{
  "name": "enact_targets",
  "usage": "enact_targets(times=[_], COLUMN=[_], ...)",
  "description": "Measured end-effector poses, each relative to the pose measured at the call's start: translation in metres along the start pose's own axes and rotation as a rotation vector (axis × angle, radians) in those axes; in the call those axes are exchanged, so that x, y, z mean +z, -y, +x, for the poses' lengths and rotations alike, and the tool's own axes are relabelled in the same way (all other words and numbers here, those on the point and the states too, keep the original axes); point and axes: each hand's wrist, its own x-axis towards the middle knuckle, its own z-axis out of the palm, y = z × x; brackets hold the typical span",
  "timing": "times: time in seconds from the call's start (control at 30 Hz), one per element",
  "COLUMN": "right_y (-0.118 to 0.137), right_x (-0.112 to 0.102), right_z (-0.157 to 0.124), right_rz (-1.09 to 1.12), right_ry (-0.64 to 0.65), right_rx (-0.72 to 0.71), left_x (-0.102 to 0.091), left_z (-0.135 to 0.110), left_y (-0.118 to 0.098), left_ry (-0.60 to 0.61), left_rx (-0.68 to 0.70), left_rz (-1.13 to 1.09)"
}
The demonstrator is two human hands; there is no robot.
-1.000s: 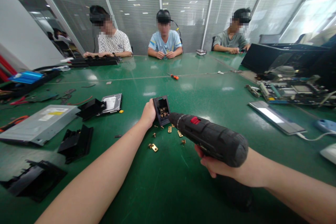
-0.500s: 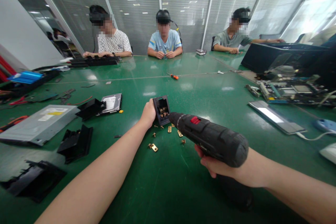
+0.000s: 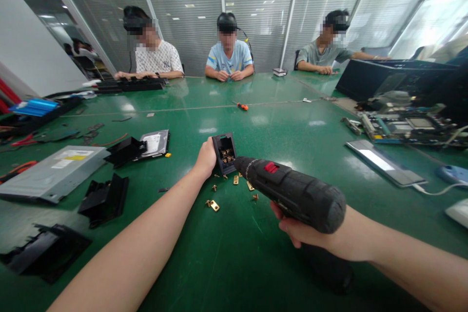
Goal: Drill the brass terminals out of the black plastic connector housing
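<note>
My left hand [image 3: 206, 157] is closed on the left side of a small black plastic housing [image 3: 220, 153], held tilted so its open side faces me. Brass screws and terminal pieces [image 3: 227, 157] show inside it. My right hand [image 3: 296, 226] is wrapped around the grip of a black cordless drill [image 3: 292, 187] with a red switch on top. The drill's nose points left and reaches the housing's right edge; its tip is hard to make out. On the table just below lie a brass plate [image 3: 214, 205], another brass plate [image 3: 236, 180] and several loose screws [image 3: 255, 197].
Black plastic housings [image 3: 103, 200], a silver metal box [image 3: 54, 173] and a hard drive [image 3: 157, 142] lie to the left. A screwdriver [image 3: 242, 106] lies ahead. On the right are a phone [image 3: 387, 162] and a circuit board [image 3: 413, 124]. Three people sit across the green table [image 3: 190, 102].
Almost nothing differs. The view has shifted very slightly, while both hands, the housing and the drill keep the same position.
</note>
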Motion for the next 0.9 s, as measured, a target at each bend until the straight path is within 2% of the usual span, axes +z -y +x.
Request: enact_targets(times=[0.4,0.9], right_y=[-0.0001,0.0031], right_x=[0.0020,0.0009], right_z=[0.0000,-0.0007], right_rz=[0.001,-0.005], right_ry=[-0.028,0.003], right_rx=[-0.010,0.007], left_x=[0.0002,0.0007], left_z=[-0.0010,-0.0009], left_y=[-0.0037,-0.0042], left_ry=[-0.001,-0.001], left_rx=[0.007,-0.027], left_rz=[0.024,-0.015])
